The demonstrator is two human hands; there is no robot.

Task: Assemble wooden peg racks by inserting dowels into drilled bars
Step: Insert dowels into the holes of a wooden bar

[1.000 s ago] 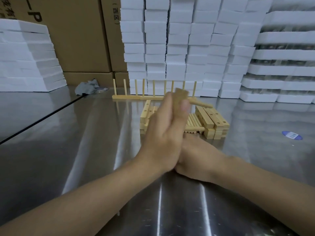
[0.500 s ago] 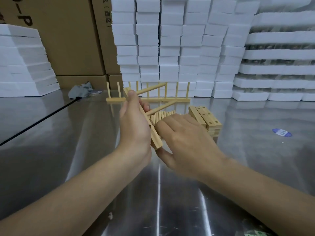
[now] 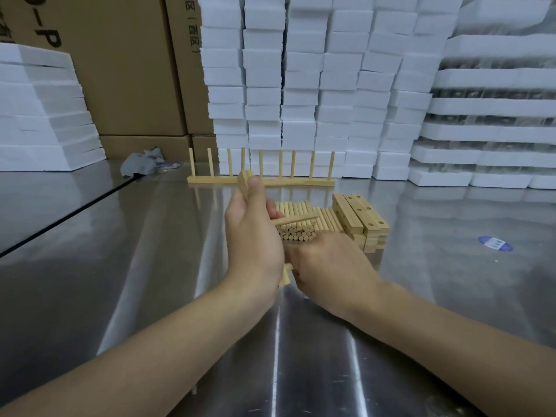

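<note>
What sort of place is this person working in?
Probably a small factory or packing workshop: stacks of white foam blocks and big cardboard cartons line a steel worktable, which holds piles of identical dowels and drilled bars.

Mirror-glossy grey sheet-metal tabletop [image 3: 120, 266], smooth, streaked with reflections. At centre, pale bare-wood round dowels [image 3: 296, 233], with pale drilled square wooden bars [image 3: 361, 218] to their right, all matt and smooth. Same raw wood in the far upright peg rack [image 3: 261, 182]. Behind, white grainy matt foam blocks [image 3: 301, 85]. Far left, dull brown cardboard cartons [image 3: 126, 70] and crumpled grey cloth [image 3: 144, 164].
</note>
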